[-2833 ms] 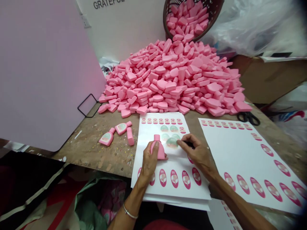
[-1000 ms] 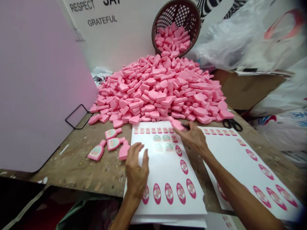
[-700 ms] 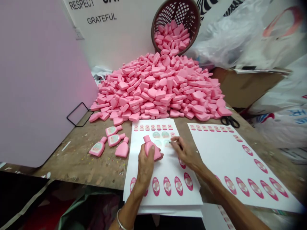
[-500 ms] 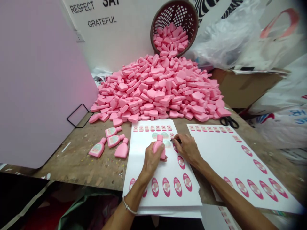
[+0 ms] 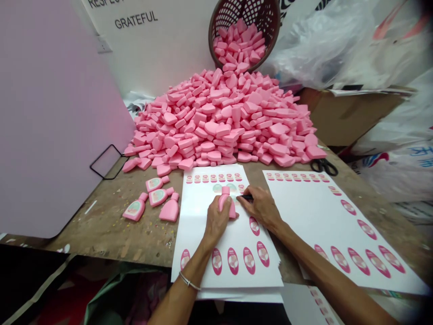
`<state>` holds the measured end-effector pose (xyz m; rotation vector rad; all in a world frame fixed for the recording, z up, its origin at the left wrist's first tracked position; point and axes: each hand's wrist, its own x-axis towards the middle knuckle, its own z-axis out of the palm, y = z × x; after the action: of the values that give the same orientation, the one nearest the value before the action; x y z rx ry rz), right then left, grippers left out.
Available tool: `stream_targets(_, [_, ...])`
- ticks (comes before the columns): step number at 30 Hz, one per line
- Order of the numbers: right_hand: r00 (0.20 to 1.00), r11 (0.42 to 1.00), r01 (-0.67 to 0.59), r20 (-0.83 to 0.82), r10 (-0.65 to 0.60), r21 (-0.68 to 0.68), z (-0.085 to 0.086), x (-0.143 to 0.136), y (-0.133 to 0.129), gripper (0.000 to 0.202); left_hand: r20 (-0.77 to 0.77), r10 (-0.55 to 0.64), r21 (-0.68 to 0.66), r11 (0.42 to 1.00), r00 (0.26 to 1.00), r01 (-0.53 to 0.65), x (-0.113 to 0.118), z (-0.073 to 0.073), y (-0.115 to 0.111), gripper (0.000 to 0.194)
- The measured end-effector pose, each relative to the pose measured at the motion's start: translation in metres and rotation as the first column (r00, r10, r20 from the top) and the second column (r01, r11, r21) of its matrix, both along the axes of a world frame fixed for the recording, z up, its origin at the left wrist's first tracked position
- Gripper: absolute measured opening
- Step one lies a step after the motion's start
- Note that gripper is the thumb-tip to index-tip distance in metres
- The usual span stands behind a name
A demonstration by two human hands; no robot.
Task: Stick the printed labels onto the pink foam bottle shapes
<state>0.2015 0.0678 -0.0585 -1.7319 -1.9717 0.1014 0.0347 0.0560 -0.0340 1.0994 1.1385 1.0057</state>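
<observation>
Left hand [image 5: 216,221] is holding pink bottle-shaped piece [image 5: 225,197] above sticker sheet [image 5: 196,214]; right hand [image 5: 263,208] is gripping slim black tool [image 5: 248,197].

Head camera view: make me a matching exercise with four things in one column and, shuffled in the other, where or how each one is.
Things
1. Left hand
2. Right hand
3. Basket
4. Scissors

Places and states
A. On the table, near the far right corner of the right-hand sticker sheet
B. Holding a slim black tool
C. Tilted, above the pink heap
D. Holding a bottle-shaped pink piece

Pairs: 1-D, 2-B, 3-C, 4-A
</observation>
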Motion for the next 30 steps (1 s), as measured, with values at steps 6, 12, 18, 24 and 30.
stream_targets(6, [0.969,0.99,0.031,-0.245,0.004,0.14,0.012,-0.006,-0.011,0.023,0.117,0.05,-0.054,0.998,0.992,-0.044,-0.001,-0.005,0.002,0.045])
stream_targets(12, [0.741,0.992,0.066,-0.661,-0.118,-0.104,0.05,-0.016,-0.026,0.034,0.406,0.124,-0.194,0.98,0.905,-0.047,-0.01,0.008,-0.008,0.062])
stream_targets(18, [0.736,0.991,-0.08,-0.677,-0.013,-0.107,0.061,-0.039,-0.037,0.031,0.489,0.102,-0.248,0.968,0.866,0.025,-0.015,0.032,-0.02,0.062])
stream_targets(24, [0.739,0.996,-0.058,-0.674,-0.007,-0.073,0.061,-0.048,-0.04,0.026,0.514,0.101,-0.219,0.976,0.852,0.017,-0.018,0.036,-0.022,0.063])
stream_targets(30, [0.756,0.998,-0.044,-0.655,-0.001,-0.053,0.063,-0.051,-0.039,0.026,0.523,0.09,-0.209,0.978,0.847,0.025,-0.019,0.036,-0.022,0.063])
